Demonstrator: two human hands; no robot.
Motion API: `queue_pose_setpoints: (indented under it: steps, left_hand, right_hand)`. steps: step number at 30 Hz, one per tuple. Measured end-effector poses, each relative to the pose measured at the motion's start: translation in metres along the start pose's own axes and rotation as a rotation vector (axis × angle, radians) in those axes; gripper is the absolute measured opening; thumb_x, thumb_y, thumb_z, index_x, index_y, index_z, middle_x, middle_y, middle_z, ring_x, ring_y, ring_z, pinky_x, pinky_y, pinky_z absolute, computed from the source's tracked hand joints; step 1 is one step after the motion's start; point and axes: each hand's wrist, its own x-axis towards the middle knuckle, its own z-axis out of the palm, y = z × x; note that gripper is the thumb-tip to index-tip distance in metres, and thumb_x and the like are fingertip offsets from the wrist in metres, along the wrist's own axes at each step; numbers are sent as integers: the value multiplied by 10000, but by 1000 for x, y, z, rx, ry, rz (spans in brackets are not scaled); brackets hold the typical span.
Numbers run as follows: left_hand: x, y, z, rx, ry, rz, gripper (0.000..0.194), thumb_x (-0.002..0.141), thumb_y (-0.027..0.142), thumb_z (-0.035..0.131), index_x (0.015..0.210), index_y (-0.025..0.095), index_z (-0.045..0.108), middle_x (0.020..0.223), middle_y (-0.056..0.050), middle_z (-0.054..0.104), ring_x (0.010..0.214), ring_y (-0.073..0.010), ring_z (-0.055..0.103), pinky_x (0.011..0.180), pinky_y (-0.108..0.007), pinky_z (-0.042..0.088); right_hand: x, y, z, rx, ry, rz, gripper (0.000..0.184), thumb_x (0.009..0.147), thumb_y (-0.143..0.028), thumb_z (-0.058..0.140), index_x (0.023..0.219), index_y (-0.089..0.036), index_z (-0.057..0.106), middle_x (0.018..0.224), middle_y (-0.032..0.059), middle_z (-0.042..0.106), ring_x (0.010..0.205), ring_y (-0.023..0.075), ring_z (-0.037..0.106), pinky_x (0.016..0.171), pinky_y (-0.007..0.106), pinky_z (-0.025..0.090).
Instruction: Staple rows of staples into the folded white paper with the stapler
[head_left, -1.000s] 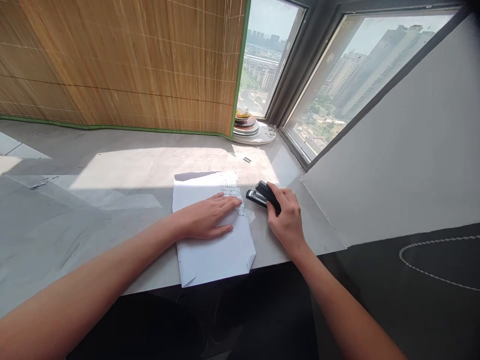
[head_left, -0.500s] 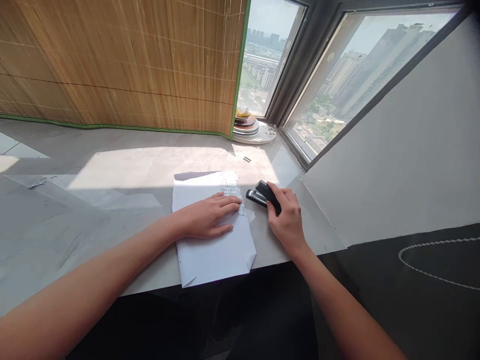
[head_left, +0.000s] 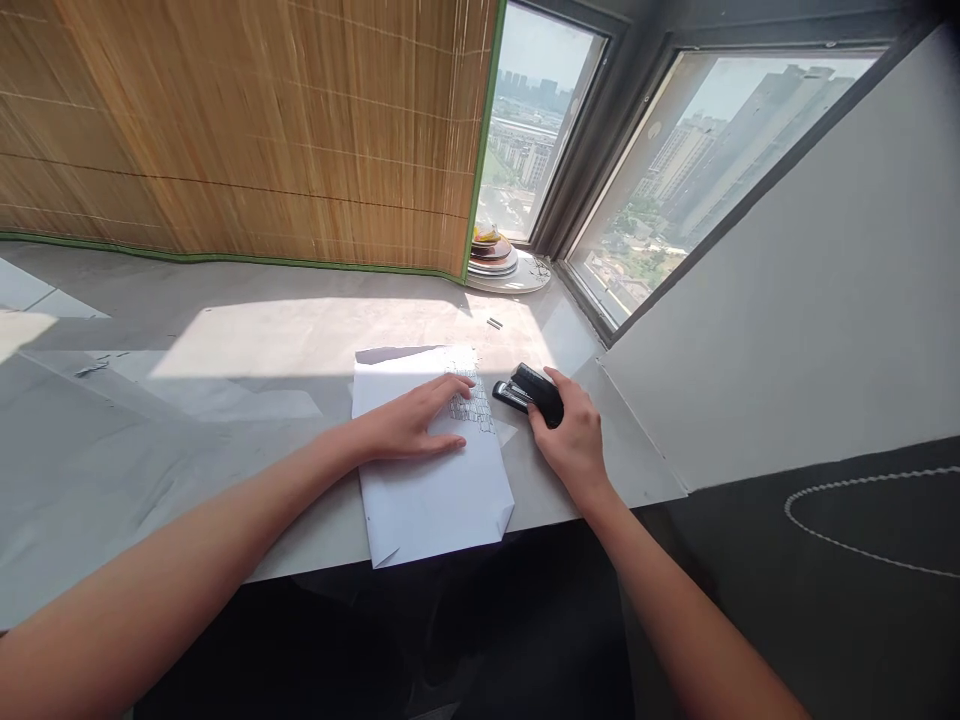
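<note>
White paper [head_left: 431, 510] lies on the pale countertop, its near end reaching the counter's front edge and its near corners folded. Rows of staples [head_left: 472, 408] cover part of its right side. My left hand [head_left: 420, 420] rests over the paper, fingers apart and slightly bent, the fingertips by the upper staples. To the right of the paper, my right hand [head_left: 574, 435] grips a black stapler [head_left: 538, 388] around its rear part. The stapler's front end points left, beside the paper's right edge, with a gap between its arm and base.
Two small staple strips [head_left: 494, 323] lie beyond the stapler. Stacked plates [head_left: 495, 265] stand in the window corner. A bamboo blind [head_left: 247, 140] hangs along the back. Small dark bits [head_left: 91, 369] lie on the left of the countertop [head_left: 225, 480]. A white wall [head_left: 780, 300] rises at right.
My left hand's fingers have drawn up and bent, uncovering more of the staples. My right hand and the stapler have hardly moved. The camera view has shifted slightly.
</note>
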Motion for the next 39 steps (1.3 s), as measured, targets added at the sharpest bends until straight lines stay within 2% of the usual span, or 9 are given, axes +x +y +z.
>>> queue_pose_setpoints:
  steps: [3,7,9,12,17,23,27,34,39]
  left_hand:
    - [4,0,-5,-135,131,-14,349,972,442,682,1241,233,603,1426,-136,617,1347,-298,582,1145,-508,476]
    - [5,-4,-22,-516,543,-90,240,1001,442,629,947,209,647,1006,-65,681,972,-194,649,890,-350,549]
    - [1,-9,-35,-746,712,-113,393,994,434,623,695,204,515,702,-4,520,661,-131,525,632,-272,474]
    - [-10,-19,-57,-1021,866,-123,564,980,400,632,584,218,274,557,58,224,478,-91,259,463,-262,262]
    - [-26,-34,-81,-1238,1128,-155,581,973,322,631,619,216,183,540,59,165,450,-93,218,453,-282,207]
    - [-31,-39,-84,-1282,1095,-113,561,944,273,626,625,218,168,510,63,190,426,-83,238,435,-277,198]
    - [-32,-39,-85,-1304,1075,-86,576,925,270,644,626,217,154,504,69,196,422,-74,250,431,-267,195]
    - [-28,-41,-83,-1301,1066,-101,579,920,269,636,621,218,143,510,72,171,424,-76,225,421,-260,189]
    - [-29,-44,-83,-1276,1065,-115,570,903,273,641,616,216,153,518,71,176,431,-73,227,424,-259,194]
  right_hand:
    - [1,1,0,9,-26,65,314,933,-329,619,1223,-224,683,1130,112,757,1013,324,690,919,490,550]
    - [3,5,2,-23,-22,121,245,917,-401,650,1083,-223,681,991,93,760,896,305,686,828,446,530]
    - [3,7,0,-24,-15,130,241,909,-418,659,1049,-222,672,971,91,756,885,301,682,812,434,521]
    - [2,-3,-5,-9,37,139,248,907,-423,653,1043,-216,658,967,95,748,887,303,678,805,429,514]
    - [-13,-78,2,93,-24,81,149,930,-329,610,1052,-244,607,970,66,720,875,272,671,777,389,498]
    - [-21,-154,67,119,-241,28,119,876,-219,584,926,-259,484,947,59,649,889,260,606,720,350,457]
    - [-18,-133,75,79,-250,-1,124,869,-208,554,945,-254,467,979,63,623,902,252,577,731,345,445]
    - [-5,-40,23,31,-116,50,83,902,-299,553,915,-249,489,889,36,614,830,240,582,730,351,439]
    - [5,-16,9,41,-145,94,218,911,-439,618,982,-240,563,909,47,664,831,252,627,722,362,478]
